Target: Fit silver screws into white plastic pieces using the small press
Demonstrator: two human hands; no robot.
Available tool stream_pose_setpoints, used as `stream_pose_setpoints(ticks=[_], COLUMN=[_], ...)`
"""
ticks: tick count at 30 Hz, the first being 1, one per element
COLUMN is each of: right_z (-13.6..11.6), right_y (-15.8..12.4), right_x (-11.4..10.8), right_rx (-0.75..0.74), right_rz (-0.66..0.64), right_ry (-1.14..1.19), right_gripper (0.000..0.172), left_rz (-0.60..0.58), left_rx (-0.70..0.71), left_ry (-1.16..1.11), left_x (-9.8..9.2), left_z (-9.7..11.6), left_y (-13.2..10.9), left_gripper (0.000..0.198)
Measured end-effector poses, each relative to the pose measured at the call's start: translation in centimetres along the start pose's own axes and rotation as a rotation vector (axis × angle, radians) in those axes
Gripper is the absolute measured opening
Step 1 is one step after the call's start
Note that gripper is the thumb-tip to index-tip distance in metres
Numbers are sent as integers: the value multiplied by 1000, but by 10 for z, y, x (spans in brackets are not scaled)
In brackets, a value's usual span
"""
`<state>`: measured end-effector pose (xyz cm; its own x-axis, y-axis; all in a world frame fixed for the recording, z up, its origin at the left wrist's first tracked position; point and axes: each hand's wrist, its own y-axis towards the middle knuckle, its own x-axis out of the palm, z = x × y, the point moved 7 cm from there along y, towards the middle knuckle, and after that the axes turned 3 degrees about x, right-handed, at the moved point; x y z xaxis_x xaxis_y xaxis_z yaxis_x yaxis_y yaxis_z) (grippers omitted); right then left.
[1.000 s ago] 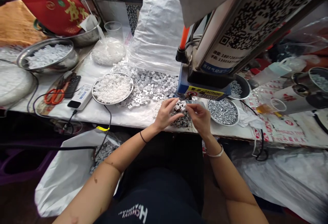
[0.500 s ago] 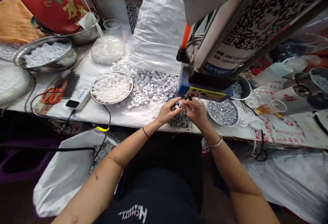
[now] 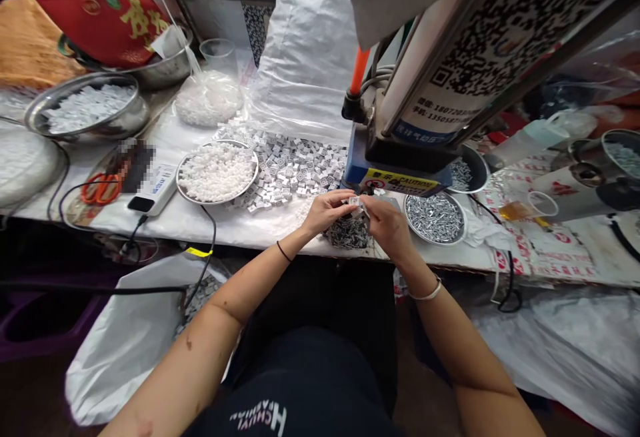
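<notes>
My left hand (image 3: 327,212) pinches a small white square plastic piece (image 3: 355,202) between thumb and fingers, just in front of the blue press (image 3: 395,180). Against the right side of that piece, my right hand (image 3: 386,223) has its fingers closed; whatever they hold is hidden. Below both hands lies a heap of small dark metal parts (image 3: 347,231). Loose grey-and-white square pieces (image 3: 295,163) spread over the table left of the press. To the right of my right hand, silvery metal pins (image 3: 434,217) fill a round dish (image 3: 443,243).
A dish (image 3: 220,203) of small white plastic bits stands on the left, beside a white power strip (image 3: 156,187) and orange-handled scissors (image 3: 100,188). Further right are a cup (image 3: 544,205) and a metal canister (image 3: 583,177). A black cable (image 3: 214,237) hangs over the front edge.
My right hand has turned and lowered slightly, its fingers closing in more. The white square piece now shows more clearly between my left fingertips. My left hand stays nearly in place.
</notes>
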<state>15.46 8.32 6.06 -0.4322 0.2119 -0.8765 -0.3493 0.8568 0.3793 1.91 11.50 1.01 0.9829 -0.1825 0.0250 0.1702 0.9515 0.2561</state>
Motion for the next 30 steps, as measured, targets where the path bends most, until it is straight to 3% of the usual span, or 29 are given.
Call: stream_pose_setpoints(ticks=[4, 7, 10, 13, 16, 18, 21, 25, 30], right_z=[44, 61, 67, 55, 18, -19, -56, -50, -39], right_y=[-38, -63, -68, -54, -35, -25, -16, -3, 0], right_x=[20, 43, 49, 33, 6, -5, 3, 15, 12], right_rx=[163, 95, 42, 41, 31, -89, -271, -247, -225], right_rz=[16, -57, -136, -200, -129, -52, -65, -58, -75], right_ry=[-220, -320, -362, -347, -281, -225, -211, -226, -256], right_gripper=[44, 54, 53, 42, 30, 36, 40, 34, 31], left_rz=[-21, -26, -47, -21, -14, -21, 43, 144, 164], left_rx=[-7, 2, -15, -93, -248, -320, -337, -301, -220], left_ry=[-9, -40, -79, -207, -380, -435, -499, -479, -348], left_x=[1, 1, 1, -2, 0, 3, 3, 2, 4], left_z=[2, 1, -2, -11, -25, -32, -36, -40, -39], left_y=[0, 1, 0, -2, -5, -6, -4, 0, 9], left_gripper=[32, 33, 36, 38, 41, 41, 38, 34, 28])
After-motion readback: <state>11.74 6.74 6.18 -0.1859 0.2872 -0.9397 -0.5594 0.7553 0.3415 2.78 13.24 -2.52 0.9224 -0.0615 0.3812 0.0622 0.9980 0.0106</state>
